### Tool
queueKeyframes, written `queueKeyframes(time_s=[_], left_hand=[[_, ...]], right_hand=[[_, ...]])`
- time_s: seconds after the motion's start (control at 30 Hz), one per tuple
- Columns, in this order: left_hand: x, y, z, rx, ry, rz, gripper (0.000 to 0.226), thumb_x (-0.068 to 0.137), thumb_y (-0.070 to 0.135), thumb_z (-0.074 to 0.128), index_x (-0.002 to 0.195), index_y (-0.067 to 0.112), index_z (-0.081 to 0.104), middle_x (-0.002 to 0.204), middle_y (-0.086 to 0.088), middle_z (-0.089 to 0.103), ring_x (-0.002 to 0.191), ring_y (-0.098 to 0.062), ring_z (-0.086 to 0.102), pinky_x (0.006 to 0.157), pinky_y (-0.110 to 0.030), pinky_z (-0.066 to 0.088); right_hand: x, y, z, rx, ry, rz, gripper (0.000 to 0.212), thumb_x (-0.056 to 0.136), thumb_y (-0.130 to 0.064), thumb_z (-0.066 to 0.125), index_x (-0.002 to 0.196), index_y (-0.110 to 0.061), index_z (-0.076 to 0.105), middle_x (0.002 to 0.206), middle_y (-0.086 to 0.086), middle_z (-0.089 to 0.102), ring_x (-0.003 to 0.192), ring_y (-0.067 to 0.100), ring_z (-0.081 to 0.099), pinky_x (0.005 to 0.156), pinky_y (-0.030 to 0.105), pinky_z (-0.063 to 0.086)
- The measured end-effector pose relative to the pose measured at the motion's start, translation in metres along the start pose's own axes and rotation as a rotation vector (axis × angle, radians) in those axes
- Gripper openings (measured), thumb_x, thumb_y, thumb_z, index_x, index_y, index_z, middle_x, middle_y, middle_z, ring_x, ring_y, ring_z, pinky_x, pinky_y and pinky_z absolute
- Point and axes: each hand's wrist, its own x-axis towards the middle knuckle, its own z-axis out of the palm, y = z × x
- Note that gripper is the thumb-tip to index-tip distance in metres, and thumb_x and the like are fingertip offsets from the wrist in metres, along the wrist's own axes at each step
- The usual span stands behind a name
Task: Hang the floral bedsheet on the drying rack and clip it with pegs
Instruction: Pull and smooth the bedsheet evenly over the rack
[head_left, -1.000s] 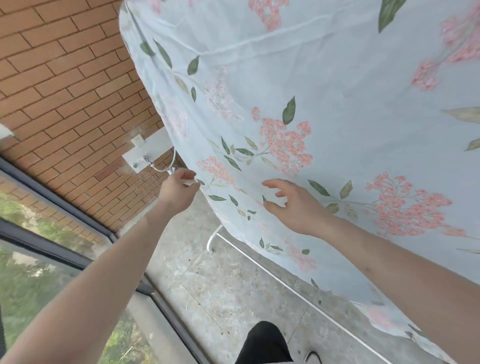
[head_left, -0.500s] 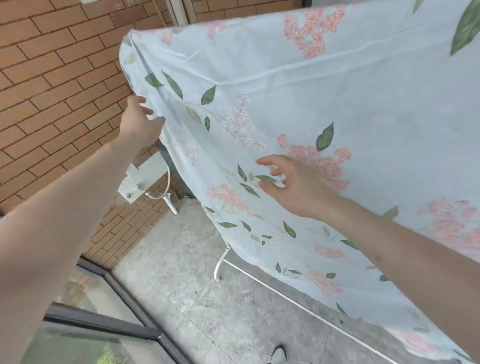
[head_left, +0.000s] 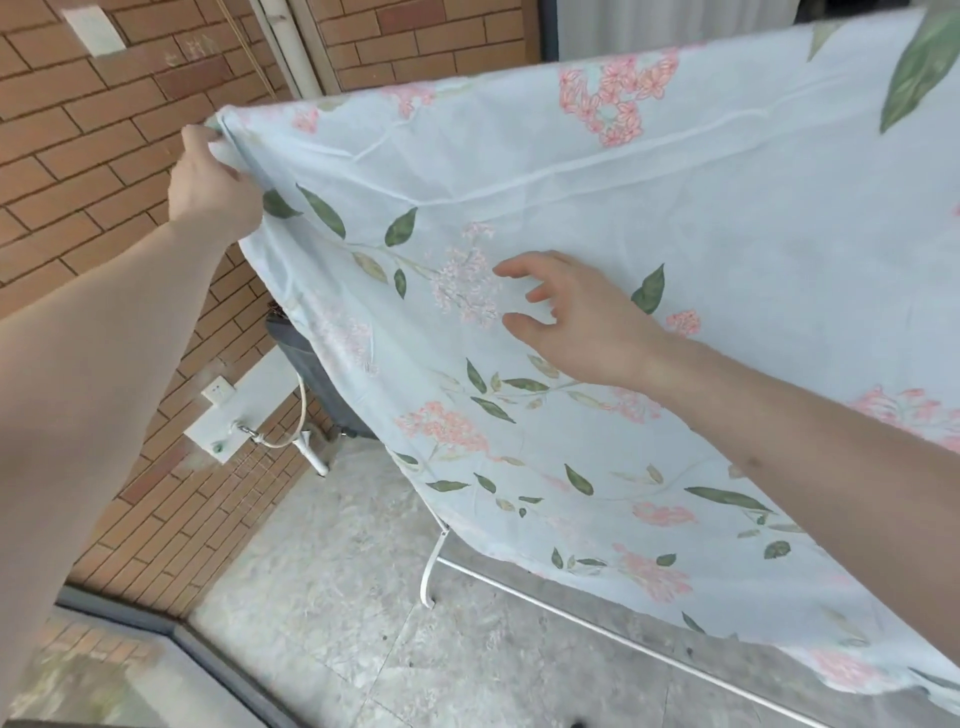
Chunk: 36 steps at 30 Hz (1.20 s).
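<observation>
The floral bedsheet (head_left: 649, 218), pale blue with pink flowers and green leaves, hangs draped over the drying rack and fills the right of the view. Only a white foot and lower bar of the rack (head_left: 431, 571) show under the cloth. My left hand (head_left: 210, 179) grips the sheet's top left corner, fingers curled round the edge. My right hand (head_left: 576, 317) hovers with spread, relaxed fingers in front of the sheet's face, holding nothing. No pegs are visible.
A brick wall (head_left: 104, 218) runs along the left, with a white socket plate (head_left: 236, 421) and a cable low on it. A dark grey thing (head_left: 317, 374) stands behind the sheet's left edge. The floor is grey stone; a glazed frame lies at the bottom left.
My left hand has climbed from low at the sheet's edge to its top corner and taken hold there. My right hand has risen slightly, still open. The view has tilted upward.
</observation>
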Motion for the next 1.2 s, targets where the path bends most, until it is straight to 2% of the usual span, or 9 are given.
queueKeyframes(time_s=[0.1, 0.17, 0.3, 0.37, 0.63, 0.83, 0.97, 1.13, 1.2], left_hand=[[-0.014, 0.002, 0.003, -0.046, 0.020, 0.029, 0.057, 0.093, 0.022, 0.051, 0.148, 0.019, 0.035, 0.142, -0.008, 0.052, 0.125, -0.032, 0.054, 0.092, -0.041, 0.048], [-0.039, 0.005, 0.015, -0.088, -0.012, 0.106, 0.057, 0.091, 0.021, 0.053, 0.146, 0.019, 0.037, 0.141, -0.005, 0.052, 0.120, -0.028, 0.057, 0.091, -0.038, 0.046], [-0.111, 0.007, 0.055, -0.177, -0.213, 0.267, 0.054, 0.089, 0.024, 0.065, 0.137, 0.022, 0.043, 0.134, 0.003, 0.054, 0.092, -0.017, 0.066, 0.088, -0.041, 0.053], [-0.154, 0.010, 0.078, -0.201, -0.319, 0.321, 0.053, 0.089, 0.025, 0.068, 0.137, 0.025, 0.045, 0.133, 0.006, 0.053, 0.093, -0.014, 0.067, 0.083, -0.039, 0.054], [-0.342, 0.038, 0.151, -0.181, -0.741, 0.458, 0.049, 0.091, 0.028, 0.071, 0.136, 0.027, 0.052, 0.134, 0.011, 0.049, 0.105, -0.009, 0.061, 0.081, -0.038, 0.058], [-0.464, 0.099, 0.188, -0.223, -0.920, 0.410, 0.042, 0.091, 0.031, 0.071, 0.129, 0.032, 0.055, 0.130, 0.015, 0.050, 0.108, -0.006, 0.059, 0.082, -0.037, 0.058], [-0.548, 0.152, 0.210, -0.233, -0.992, 0.396, 0.042, 0.091, 0.032, 0.072, 0.130, 0.030, 0.057, 0.128, 0.015, 0.051, 0.106, -0.006, 0.060, 0.083, -0.033, 0.056], [-0.633, 0.209, 0.223, -0.216, -1.119, 0.413, 0.036, 0.092, 0.033, 0.070, 0.126, 0.034, 0.057, 0.125, 0.018, 0.049, 0.107, -0.003, 0.059, 0.085, -0.033, 0.054], [-0.655, 0.225, 0.227, -0.217, -1.155, 0.424, 0.032, 0.093, 0.033, 0.069, 0.124, 0.034, 0.058, 0.125, 0.018, 0.049, 0.107, -0.001, 0.058, 0.084, -0.029, 0.054]], right_hand=[[-0.007, 0.000, -0.001, 0.017, 0.015, 0.011, 0.043, 0.098, -0.033, 0.064, 0.140, -0.035, 0.053, 0.138, -0.014, 0.052, 0.112, 0.007, 0.058, 0.100, 0.034, 0.050], [-0.019, 0.009, 0.000, 0.024, 0.013, 0.045, 0.043, 0.098, -0.033, 0.065, 0.140, -0.035, 0.053, 0.137, -0.015, 0.052, 0.112, 0.006, 0.058, 0.100, 0.033, 0.050], [-0.055, 0.043, 0.002, 0.019, -0.012, 0.150, 0.044, 0.097, -0.034, 0.066, 0.139, -0.037, 0.054, 0.142, -0.018, 0.050, 0.112, 0.007, 0.059, 0.101, 0.033, 0.049], [-0.081, 0.064, -0.001, 0.029, -0.017, 0.214, 0.046, 0.096, -0.032, 0.067, 0.140, -0.036, 0.055, 0.142, -0.017, 0.049, 0.112, 0.008, 0.059, 0.101, 0.032, 0.049], [-0.240, 0.155, -0.028, 0.087, -0.058, 0.537, 0.043, 0.098, -0.032, 0.067, 0.139, -0.039, 0.054, 0.140, -0.014, 0.053, 0.118, 0.005, 0.058, 0.090, 0.021, 0.047], [-0.376, 0.215, -0.083, 0.113, 0.000, 0.739, 0.042, 0.095, -0.030, 0.071, 0.133, -0.041, 0.056, 0.134, -0.019, 0.056, 0.112, 0.000, 0.059, 0.082, 0.017, 0.048], [-0.463, 0.256, -0.132, 0.095, 0.030, 0.883, 0.040, 0.094, -0.032, 0.072, 0.128, -0.044, 0.054, 0.130, -0.019, 0.057, 0.110, 0.004, 0.062, 0.080, 0.022, 0.050], [-0.537, 0.285, -0.182, 0.091, 0.038, 1.008, 0.042, 0.095, -0.034, 0.070, 0.133, -0.041, 0.054, 0.129, -0.020, 0.058, 0.110, 0.004, 0.061, 0.091, 0.032, 0.053], [-0.553, 0.292, -0.197, 0.106, 0.074, 1.044, 0.041, 0.095, -0.033, 0.070, 0.130, -0.043, 0.054, 0.128, -0.018, 0.060, 0.108, 0.003, 0.061, 0.087, 0.028, 0.052]])
